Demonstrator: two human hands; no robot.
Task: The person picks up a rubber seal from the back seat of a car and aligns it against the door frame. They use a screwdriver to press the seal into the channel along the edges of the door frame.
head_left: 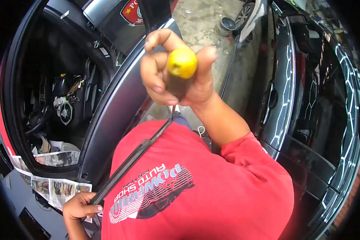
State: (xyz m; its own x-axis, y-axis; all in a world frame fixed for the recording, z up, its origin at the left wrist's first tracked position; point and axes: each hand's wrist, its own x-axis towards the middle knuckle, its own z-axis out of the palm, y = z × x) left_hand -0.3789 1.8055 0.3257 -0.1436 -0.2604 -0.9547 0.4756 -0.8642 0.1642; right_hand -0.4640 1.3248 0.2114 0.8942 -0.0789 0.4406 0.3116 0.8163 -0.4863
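My right hand (176,74) is raised at the upper middle, its fingers curled around the dark handle of a tool with a rounded yellow end (182,63) facing the camera. A thin shaft shows below the handle, and its tip appears to meet the upper end of a long black strip (136,156). That strip slants down to the left across the front of my red shirt. At the lower left, my left hand (82,206) grips the strip's lower end, with the thumb on top.
On the left, a grey car door frame (120,94) stands beside a dark car interior. Newspaper sheets (60,188) cover the sill at the lower left. A glossy black car (308,120) runs along the right. A bucket (227,25) stands on the stained floor near a wheel (244,15).
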